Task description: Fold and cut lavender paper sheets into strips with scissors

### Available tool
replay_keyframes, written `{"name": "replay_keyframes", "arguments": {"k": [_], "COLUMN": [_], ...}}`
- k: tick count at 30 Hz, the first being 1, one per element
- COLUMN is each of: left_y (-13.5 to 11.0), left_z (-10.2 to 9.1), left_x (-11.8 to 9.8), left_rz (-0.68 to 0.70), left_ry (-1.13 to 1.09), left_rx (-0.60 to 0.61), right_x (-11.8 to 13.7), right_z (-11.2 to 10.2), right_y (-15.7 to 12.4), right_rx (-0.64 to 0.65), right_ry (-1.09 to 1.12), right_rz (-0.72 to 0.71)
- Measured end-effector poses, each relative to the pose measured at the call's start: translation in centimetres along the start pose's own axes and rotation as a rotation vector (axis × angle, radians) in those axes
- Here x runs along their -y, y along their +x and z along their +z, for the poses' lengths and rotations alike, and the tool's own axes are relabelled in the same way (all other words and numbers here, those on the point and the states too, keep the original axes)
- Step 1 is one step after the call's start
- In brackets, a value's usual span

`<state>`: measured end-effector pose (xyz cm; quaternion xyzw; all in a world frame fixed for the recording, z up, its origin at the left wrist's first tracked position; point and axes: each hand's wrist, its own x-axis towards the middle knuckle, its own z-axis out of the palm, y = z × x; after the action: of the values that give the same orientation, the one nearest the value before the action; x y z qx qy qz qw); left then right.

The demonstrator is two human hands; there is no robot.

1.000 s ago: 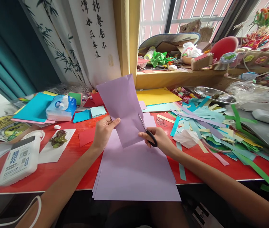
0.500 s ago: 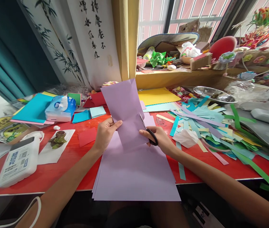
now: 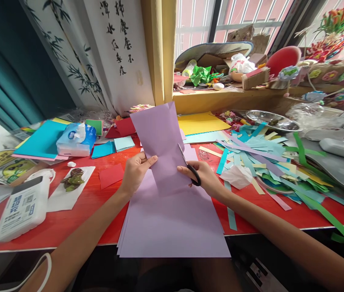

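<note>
My left hand [image 3: 138, 171] pinches the left edge of a purple sheet of paper [image 3: 160, 138], thumb on the front, holding it raised and tilted above the table. In my right hand [image 3: 204, 178] is a pair of scissors [image 3: 195, 174] with black handles. The blades point up and lie along the right edge of the raised sheet; whether they are parted I cannot tell. My right thumb rests against that sheet. Beneath both hands lies a stack of larger purple paper [image 3: 175, 231], jutting over the table's front edge.
Paper strips [image 3: 260, 158] in several colours heap on the right of the red table [image 3: 87, 225], beside a crumpled tissue [image 3: 237, 176]. To the left are a tissue pack [image 3: 77, 140], a white device [image 3: 22, 209] and a red paper square [image 3: 111, 176]. A metal dish [image 3: 272, 119] stands at the back.
Hardly anything differs. The whole view has shifted very slightly, while both hands, the purple sheet and the scissors keep the same pose.
</note>
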<state>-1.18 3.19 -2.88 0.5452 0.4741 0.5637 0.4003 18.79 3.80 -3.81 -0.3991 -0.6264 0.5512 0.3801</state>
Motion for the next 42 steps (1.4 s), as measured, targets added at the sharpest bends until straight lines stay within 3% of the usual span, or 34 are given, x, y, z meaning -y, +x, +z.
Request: {"name": "replay_keyframes", "arguments": {"k": [20, 42], "left_y": [-0.25, -0.37], "left_z": [0.33, 0.48], "left_x": [-0.04, 0.28], "left_rz": [-0.018, -0.046], "left_ry": [0.055, 0.056], "left_rx": [0.007, 0.044], "right_x": [-0.16, 0.16], "right_z": [-0.33, -0.32], "right_y": [0.02, 0.00], "right_rx": [-0.036, -0.051], "right_ry": [-0.151, -0.104], "right_rz": [-0.079, -0.086]}}
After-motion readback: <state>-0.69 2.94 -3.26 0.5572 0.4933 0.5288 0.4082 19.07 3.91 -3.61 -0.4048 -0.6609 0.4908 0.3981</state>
